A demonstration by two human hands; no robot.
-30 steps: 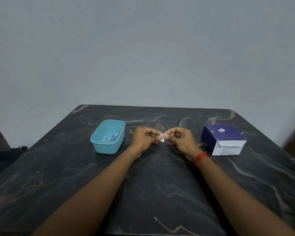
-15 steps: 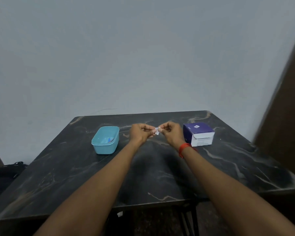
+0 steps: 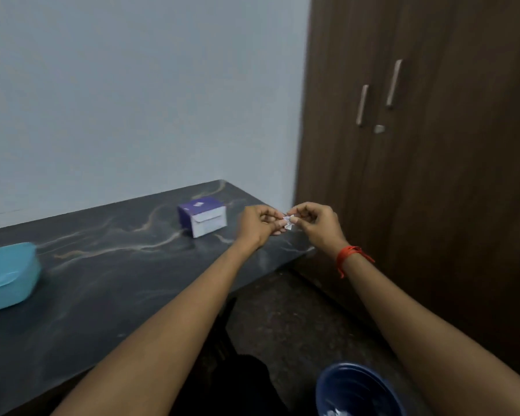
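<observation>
Two bare forearms reach forward from the bottom of the view. The left hand [image 3: 260, 225] and the right hand [image 3: 315, 222] meet fingertip to fingertip and pinch a small white wrapper [image 3: 288, 221] between them. Each hand has thumb and forefinger closed on one end of it, with the other fingers curled in. The wrapper sits in this shared pinch, held in the air and touching only the fingers. It is seen against the right end of a dark, marble-patterned table [image 3: 108, 280]. It is too small and blurred to make out any print.

A red thread [image 3: 347, 256] is tied round the right wrist, just behind the grip. Left of the grip, near the left hand, a purple and white box [image 3: 203, 216] stands on the table. Well beyond that box, at the left edge of view, is a teal tub [image 3: 9, 276]. Below the grip, on the floor beside the right forearm, stands a dark blue bin [image 3: 357, 391]. Behind and to the right of the grip stands a dark brown wardrobe [image 3: 433, 175] with metal handles.
</observation>
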